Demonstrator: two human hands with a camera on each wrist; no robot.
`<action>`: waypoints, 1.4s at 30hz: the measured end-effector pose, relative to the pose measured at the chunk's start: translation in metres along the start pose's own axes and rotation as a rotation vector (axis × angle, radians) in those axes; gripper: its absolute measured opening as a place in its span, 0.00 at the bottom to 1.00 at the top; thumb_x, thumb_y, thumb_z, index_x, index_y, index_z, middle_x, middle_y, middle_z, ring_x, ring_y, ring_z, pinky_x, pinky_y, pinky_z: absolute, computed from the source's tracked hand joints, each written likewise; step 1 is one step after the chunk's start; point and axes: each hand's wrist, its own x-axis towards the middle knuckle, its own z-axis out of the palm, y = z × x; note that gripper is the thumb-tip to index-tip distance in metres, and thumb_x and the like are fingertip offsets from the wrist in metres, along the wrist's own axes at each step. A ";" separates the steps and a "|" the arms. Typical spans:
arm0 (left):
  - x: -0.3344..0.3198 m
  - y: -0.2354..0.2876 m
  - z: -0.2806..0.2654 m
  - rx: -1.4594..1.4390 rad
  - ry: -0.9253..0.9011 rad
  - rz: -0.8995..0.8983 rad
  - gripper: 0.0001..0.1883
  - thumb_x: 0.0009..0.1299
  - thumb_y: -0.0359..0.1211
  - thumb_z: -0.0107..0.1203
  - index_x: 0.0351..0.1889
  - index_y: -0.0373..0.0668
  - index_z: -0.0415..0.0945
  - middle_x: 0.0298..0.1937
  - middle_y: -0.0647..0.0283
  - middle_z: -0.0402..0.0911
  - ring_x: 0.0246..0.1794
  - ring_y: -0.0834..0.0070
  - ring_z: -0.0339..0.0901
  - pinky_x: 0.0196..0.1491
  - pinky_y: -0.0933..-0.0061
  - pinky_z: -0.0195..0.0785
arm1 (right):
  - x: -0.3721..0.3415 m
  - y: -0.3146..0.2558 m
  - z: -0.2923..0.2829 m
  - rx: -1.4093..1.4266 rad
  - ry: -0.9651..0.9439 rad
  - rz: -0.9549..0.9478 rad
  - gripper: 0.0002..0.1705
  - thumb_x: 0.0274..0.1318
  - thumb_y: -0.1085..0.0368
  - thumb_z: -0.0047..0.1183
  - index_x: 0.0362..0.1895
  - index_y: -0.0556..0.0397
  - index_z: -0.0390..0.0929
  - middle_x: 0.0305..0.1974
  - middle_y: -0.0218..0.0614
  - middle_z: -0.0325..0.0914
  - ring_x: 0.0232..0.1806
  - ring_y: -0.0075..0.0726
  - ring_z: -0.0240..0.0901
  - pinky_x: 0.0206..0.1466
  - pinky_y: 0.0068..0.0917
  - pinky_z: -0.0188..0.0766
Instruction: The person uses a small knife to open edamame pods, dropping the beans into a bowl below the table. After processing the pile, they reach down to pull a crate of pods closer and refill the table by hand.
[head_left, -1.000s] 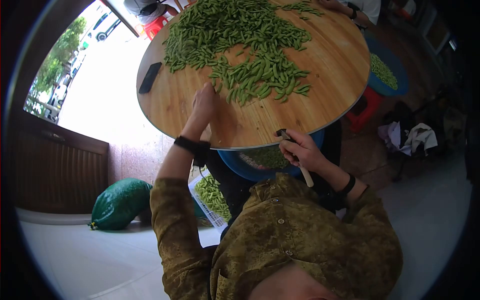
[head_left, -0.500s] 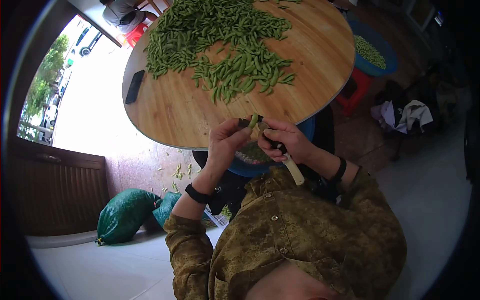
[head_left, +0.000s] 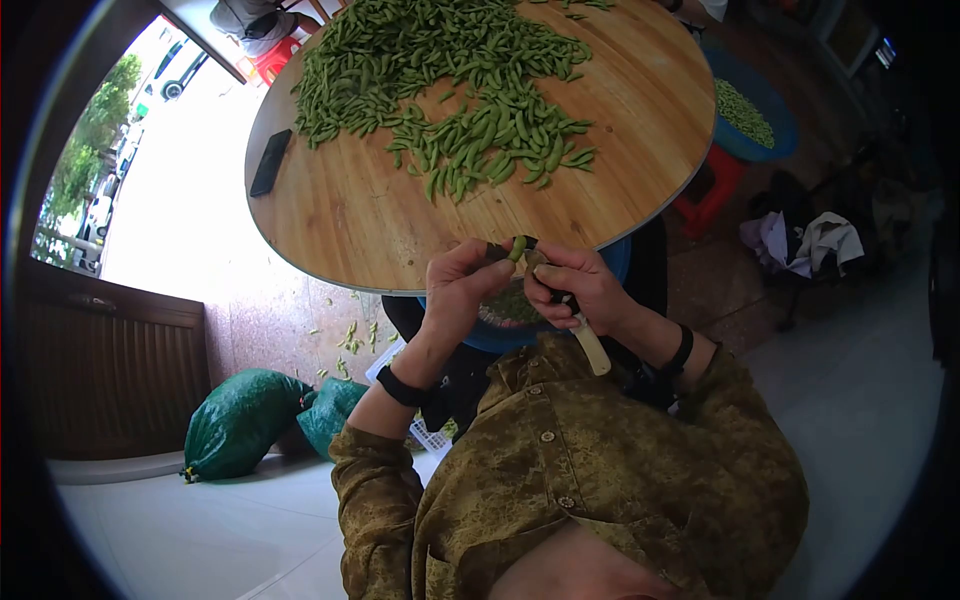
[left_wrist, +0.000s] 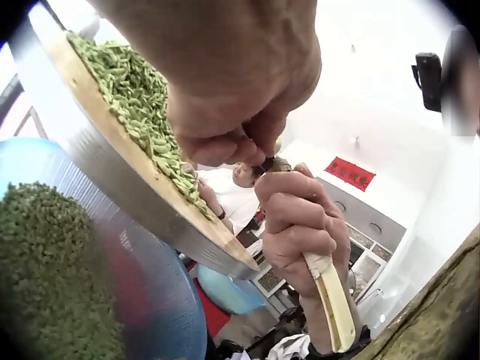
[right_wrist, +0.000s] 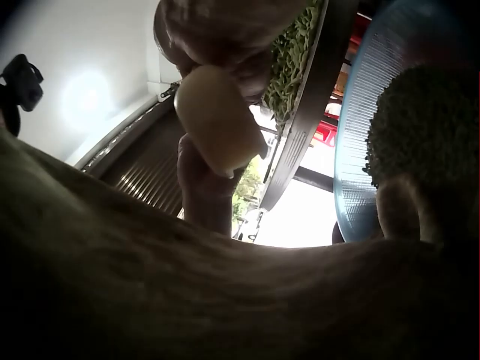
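My left hand (head_left: pixel 458 288) pinches one green bean pod (head_left: pixel 517 249) between thumb and forefinger, just off the table's front edge. Opposite it, my right hand (head_left: pixel 582 287) grips a knife with a cream handle (head_left: pixel 591 350), its fingertips right at the pod. The slotted handle sticks out below the right fist, clear in the left wrist view; the blade is mostly hidden by fingers. Black coverings show on fingertips of both hands. Beyond lies a large heap of bean pods (head_left: pixel 430 60) on the round wooden table (head_left: pixel 640 120). Below the hands, a blue basin (head_left: pixel 490 338) holds small green beans.
A dark phone-like slab (head_left: pixel 270 162) lies at the table's left. Another blue basin (head_left: pixel 778 140) of beans stands on a red stool (head_left: pixel 722 185) at right. Green sacks (head_left: pixel 240 420) and a white crate (head_left: pixel 432 438) are on the floor, with scattered pods. Other people sit beyond the table.
The left hand has come back from the pods on the table with one pod and met the right hand. Over the last half second both hands stay together, the pod tilting slightly.
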 end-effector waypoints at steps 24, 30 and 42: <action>-0.002 0.008 0.008 0.881 0.011 0.711 0.09 0.62 0.27 0.62 0.28 0.35 0.71 0.21 0.67 0.74 0.21 0.80 0.71 0.23 0.74 0.61 | -0.002 0.002 -0.014 0.441 -0.010 0.194 0.15 0.69 0.64 0.38 0.57 0.48 0.66 0.29 0.29 0.65 0.18 0.15 0.55 0.13 0.10 0.53; -0.004 0.006 0.015 -0.184 -0.006 -0.150 0.09 0.69 0.31 0.54 0.30 0.35 0.73 0.23 0.68 0.77 0.19 0.84 0.69 0.22 0.81 0.60 | -0.004 0.001 -0.015 0.296 0.036 0.131 0.12 0.68 0.65 0.39 0.52 0.52 0.68 0.30 0.29 0.66 0.17 0.15 0.56 0.13 0.10 0.53; -0.018 -0.010 0.031 0.383 0.010 0.130 0.08 0.67 0.30 0.52 0.32 0.32 0.73 0.18 0.61 0.71 0.19 0.82 0.66 0.22 0.74 0.60 | 0.003 0.004 -0.013 -1.265 0.387 -0.537 0.14 0.49 0.70 0.57 0.39 0.61 0.68 0.30 0.43 0.68 0.30 0.44 0.70 0.32 0.35 0.65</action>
